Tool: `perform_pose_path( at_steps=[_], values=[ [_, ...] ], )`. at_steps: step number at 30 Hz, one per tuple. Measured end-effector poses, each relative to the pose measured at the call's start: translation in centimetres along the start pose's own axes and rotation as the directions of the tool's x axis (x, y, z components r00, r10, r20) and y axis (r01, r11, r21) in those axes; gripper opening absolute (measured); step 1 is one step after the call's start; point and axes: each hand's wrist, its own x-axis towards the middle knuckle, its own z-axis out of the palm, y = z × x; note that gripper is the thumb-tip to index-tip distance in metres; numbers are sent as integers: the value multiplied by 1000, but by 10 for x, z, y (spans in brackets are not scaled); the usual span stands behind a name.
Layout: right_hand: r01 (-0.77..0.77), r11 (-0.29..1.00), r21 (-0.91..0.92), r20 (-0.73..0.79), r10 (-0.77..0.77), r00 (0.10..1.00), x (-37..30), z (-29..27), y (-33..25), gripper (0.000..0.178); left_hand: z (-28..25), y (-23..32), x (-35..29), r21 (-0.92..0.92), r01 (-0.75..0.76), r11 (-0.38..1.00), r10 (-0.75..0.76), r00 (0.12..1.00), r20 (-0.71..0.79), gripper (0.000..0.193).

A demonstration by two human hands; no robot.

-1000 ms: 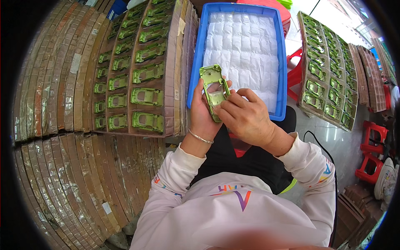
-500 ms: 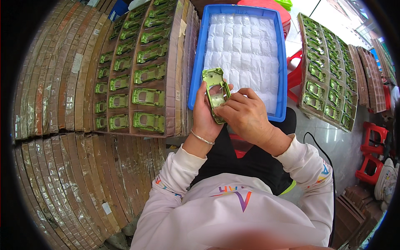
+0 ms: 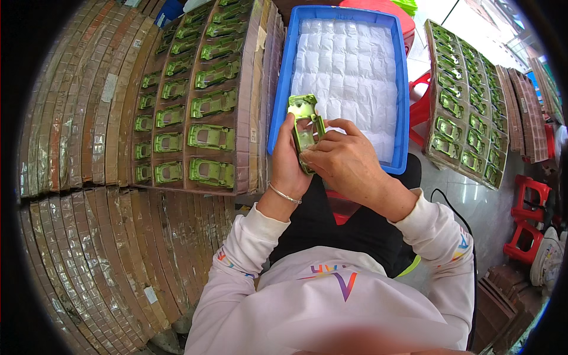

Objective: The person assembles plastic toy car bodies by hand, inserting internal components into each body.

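Observation:
A shiny green toy car body (image 3: 305, 109) is held upright in front of me, its open cutouts showing. My left hand (image 3: 290, 163) wraps around its left side, thumb along the edge. My right hand (image 3: 349, 157) has its fingers bent together against the near right part of the same car body. Whether a small thing sits between those fingertips is hidden. Behind the hands lies a blue tray (image 3: 402, 106) with rows of white wrapped packets (image 3: 346, 65). To the left, a divided cardboard tray (image 3: 241, 112) holds many green car bodies (image 3: 210, 136) in rows.
Stacked cardboard trays (image 3: 89, 254) fill the left side. Another tray of green car bodies (image 3: 452, 106) leans at the right. Red stools (image 3: 523, 239) stand farther right, and a black cable (image 3: 470, 236) runs down beside my right sleeve. Part of a red stool (image 3: 420, 94) shows behind the blue tray.
The car body has tipped slightly, its far end catching more light. Both hands have shifted only a little, and their hold looks the same.

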Motion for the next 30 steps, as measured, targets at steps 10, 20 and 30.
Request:
perform_pose_path(
  at_steps=[10,20,30],
  values=[
    [-8,998,-67,72,12,997,-11,-6,-12,46,9,2,1,20,-35,999,35,999,-13,46],
    [42,982,-184,-253,-89,963,-14,14,0,40,16,23,2,315,-82,946,54,994,96,38],
    [130,904,-408,-177,-218,960,-16,9,6,32,-10,50,2,933,-223,282,145,971,188,32]
  ],
)
